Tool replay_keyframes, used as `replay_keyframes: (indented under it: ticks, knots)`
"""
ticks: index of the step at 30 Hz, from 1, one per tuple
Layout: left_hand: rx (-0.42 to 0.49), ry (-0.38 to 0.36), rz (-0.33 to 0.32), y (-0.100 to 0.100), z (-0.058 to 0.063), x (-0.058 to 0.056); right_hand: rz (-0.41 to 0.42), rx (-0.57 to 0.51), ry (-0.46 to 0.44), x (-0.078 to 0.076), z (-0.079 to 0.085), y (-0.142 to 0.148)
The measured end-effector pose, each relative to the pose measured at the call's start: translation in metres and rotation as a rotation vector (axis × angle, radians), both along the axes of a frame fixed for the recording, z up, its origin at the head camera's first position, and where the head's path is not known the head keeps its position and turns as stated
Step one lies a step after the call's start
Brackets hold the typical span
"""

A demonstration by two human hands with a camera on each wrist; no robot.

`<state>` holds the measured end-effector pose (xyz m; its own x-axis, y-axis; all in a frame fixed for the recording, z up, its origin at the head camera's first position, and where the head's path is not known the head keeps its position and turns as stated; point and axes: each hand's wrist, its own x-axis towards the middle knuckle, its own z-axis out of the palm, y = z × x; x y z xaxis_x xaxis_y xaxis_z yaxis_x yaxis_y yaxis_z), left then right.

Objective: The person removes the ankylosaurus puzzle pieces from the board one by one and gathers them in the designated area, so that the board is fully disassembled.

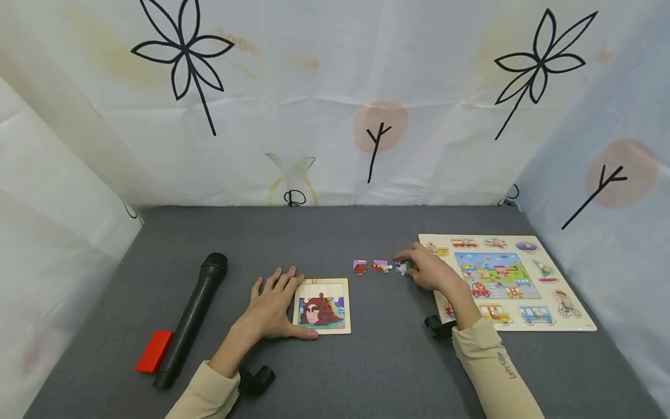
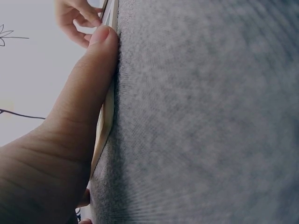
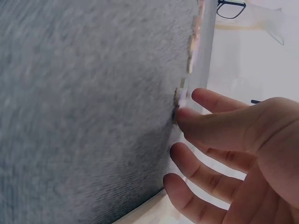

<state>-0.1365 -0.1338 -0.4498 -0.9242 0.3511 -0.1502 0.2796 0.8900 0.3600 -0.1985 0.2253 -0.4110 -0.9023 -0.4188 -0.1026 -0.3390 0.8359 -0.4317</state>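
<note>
A small wooden jigsaw tray (image 1: 348, 308) lies flat on the grey table, its lower part filled with a picture of a reddish-brown animal and its upper part showing bare wood. My left hand (image 1: 274, 308) rests spread at the tray's left side, thumb along the near edge. The thumb (image 2: 88, 79) lies against the tray's edge (image 2: 106, 114) in the left wrist view. Farther right, my right hand (image 1: 431, 269) pinches a purple-and-green puzzle piece (image 1: 401, 267) at the tabletop between thumb and index finger. Two loose puzzle pieces, one (image 1: 359, 267) and another (image 1: 381, 266), lie in a row beside it.
On the right lies a large wooden puzzle board (image 1: 567, 279) with vehicle pictures, partly under my right forearm. A black microphone (image 1: 192, 320) lies at the left, against a red block (image 1: 154, 351). White printed cloth (image 1: 324, 87) hangs behind the table.
</note>
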Motion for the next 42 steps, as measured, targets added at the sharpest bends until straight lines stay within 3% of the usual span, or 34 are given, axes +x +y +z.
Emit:
replay_keyframes:
  ticks: [12, 32, 42]
  knots:
    - [-0.001, -0.004, -0.005, 0.001, 0.000, 0.000, 0.035, -0.075, 0.093, 0.011, 0.016, -0.029]
    - [-0.004, 0.016, -0.013, 0.001, 0.000, 0.000, 0.229, -0.113, 0.046, 0.038, 0.020, -0.116]
    - [0.010, 0.004, -0.017, 0.000, 0.000, 0.000, 0.249, -0.102, -0.024, 0.045, 0.010, -0.146]
